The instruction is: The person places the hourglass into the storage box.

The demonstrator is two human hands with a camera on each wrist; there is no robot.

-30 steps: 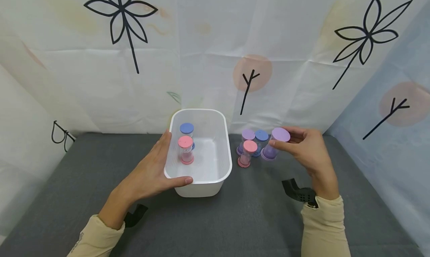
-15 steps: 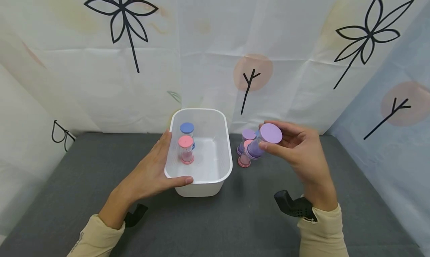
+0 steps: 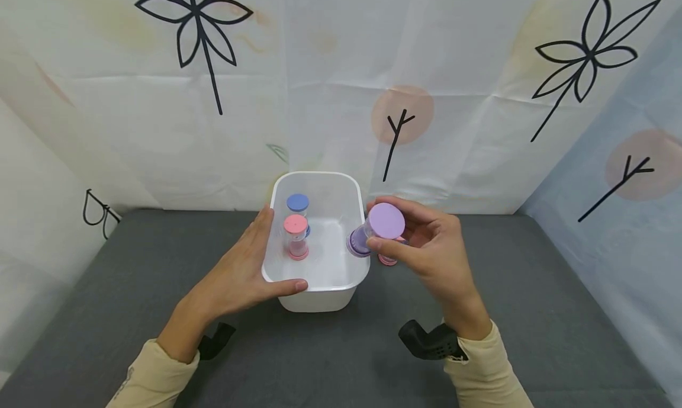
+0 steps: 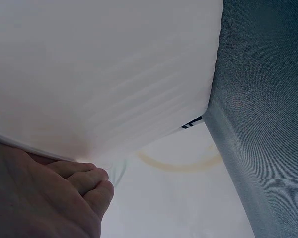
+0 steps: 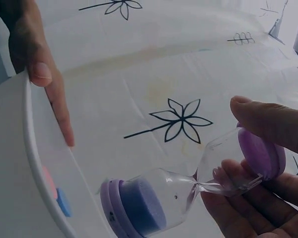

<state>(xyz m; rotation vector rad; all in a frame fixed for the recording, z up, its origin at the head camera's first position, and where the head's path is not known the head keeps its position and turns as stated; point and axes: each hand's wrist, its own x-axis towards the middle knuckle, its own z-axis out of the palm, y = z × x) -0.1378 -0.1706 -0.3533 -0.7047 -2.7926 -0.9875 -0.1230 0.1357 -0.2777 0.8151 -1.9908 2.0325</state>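
My right hand (image 3: 431, 248) holds a purple-capped hourglass (image 3: 386, 221) by its upper end, tilted, over the right rim of a white plastic bin (image 3: 317, 302). In the right wrist view the hourglass (image 5: 144, 206) shows purple sand in its lower bulb, and my thumb and fingers pinch the other cap. My left hand (image 3: 240, 272) grips the bin's near left corner, the thumb over the rim and the fingers along the outer left side. Inside the bin stand a pink hourglass (image 3: 296, 236) and, behind it, a blue hourglass (image 3: 298, 202).
Just right of the bin, a pink hourglass (image 3: 388, 260) is mostly hidden behind my right hand. A dark grey cloth (image 3: 341, 360) covers the table. White patterned fabric (image 3: 330, 70) hangs close behind the bin.
My right hand has lifted the purple hourglass from the group on the table and carried it left to the bin, tilting it. My left hand stays in place.
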